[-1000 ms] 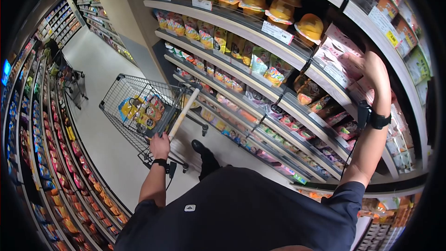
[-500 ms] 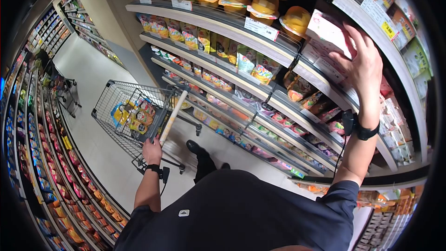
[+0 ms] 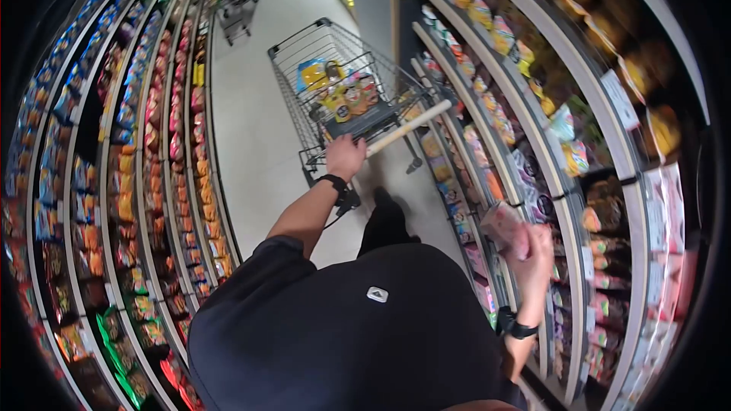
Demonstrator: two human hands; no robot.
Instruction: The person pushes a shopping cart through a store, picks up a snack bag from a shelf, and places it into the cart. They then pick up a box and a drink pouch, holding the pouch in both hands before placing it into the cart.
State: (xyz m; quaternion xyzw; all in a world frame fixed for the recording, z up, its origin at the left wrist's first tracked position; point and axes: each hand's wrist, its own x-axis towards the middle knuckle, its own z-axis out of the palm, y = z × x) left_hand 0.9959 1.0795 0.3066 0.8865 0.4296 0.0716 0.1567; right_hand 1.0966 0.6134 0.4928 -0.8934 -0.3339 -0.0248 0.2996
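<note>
The wire shopping cart (image 3: 285,80) stands ahead of me in the aisle. My left hand (image 3: 346,157) is closed round the left end of its pale handle (image 3: 411,127). In the cart's basket lie several colourful snack packs (image 3: 352,97) and a blue-and-yellow bag (image 3: 311,74). On my right, my right hand (image 3: 534,257) grips a small pink-and-white box (image 3: 505,227), which is blurred by motion. The box is off the shelf, low beside the right-hand shelving, and its print is unreadable.
Shelving with packaged sweets and snacks (image 3: 502,34) runs along the right. More snack shelves (image 3: 152,144) line the left side. A light floor (image 3: 247,68) lies between them. Farther up the aisle is another cart (image 3: 234,9). A pillar (image 3: 373,0) stands beyond my cart.
My right hand has brought the pink-and-white box down from the upper shelf to my side. The view has swung right, towards the aisle. My left hand remains on the cart handle.
</note>
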